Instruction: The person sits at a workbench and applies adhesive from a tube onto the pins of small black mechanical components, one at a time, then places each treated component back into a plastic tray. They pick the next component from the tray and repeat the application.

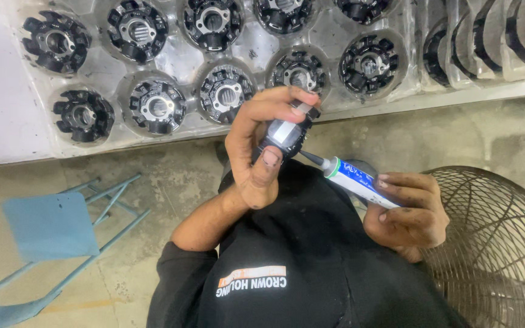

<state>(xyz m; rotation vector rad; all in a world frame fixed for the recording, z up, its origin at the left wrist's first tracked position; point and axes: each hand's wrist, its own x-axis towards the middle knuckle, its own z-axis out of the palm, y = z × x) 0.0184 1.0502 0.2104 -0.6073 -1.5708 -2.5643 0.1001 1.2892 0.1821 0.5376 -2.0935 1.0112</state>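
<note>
concrete floor, tray of black stators (pixel 153 106) | left hand (pixel 256 152) grip clenched on black-silver stator (pixel 287 133) — right hand (pixel 405 209) grasping white-blue tube (pixel 353 179)

Black long-sleeve shirt w/ sleeves pushed up, white-orange chest print, bare grimy fingers (pixel 390 182)

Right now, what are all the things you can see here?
round toothed metal parts: about ten, black and silver, in the clear tray up top
clear tray: one, see-through plastic, on the white shelf
stacked trays: several, clear with dark parts, top right
stool: one, blue, on the floor at left
fan guard: one, wire, lower right
held part: one, black and silver, in left hand
tube: one, white and blue, nozzle at the held part
left hand: one, centre
right hand: one, fingers squeezing tube
</note>
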